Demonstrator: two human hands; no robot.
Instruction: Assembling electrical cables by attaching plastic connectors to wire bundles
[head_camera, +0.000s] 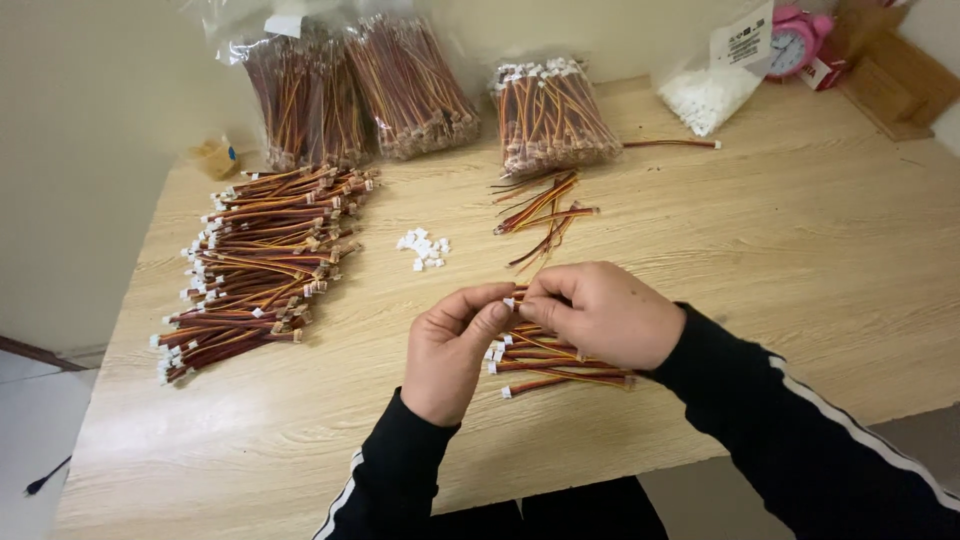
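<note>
My left hand (455, 345) and my right hand (605, 312) meet above the wooden table (780, 260), fingertips pinched together on a small white connector (509, 302) at the end of a short red, yellow and brown wire. Beneath my hands lies a small bundle of similar wires (560, 370) with white plugs. A few loose white connectors (424, 248) sit just beyond my left hand. More loose wires (540, 215) lie farther back.
A large pile of finished wires (260, 265) covers the table's left side. Bags of wires (350, 85) (550, 115) stand at the back. A clear bag of white connectors (712, 90), a pink alarm clock (795, 40) and cardboard boxes (885, 70) are back right.
</note>
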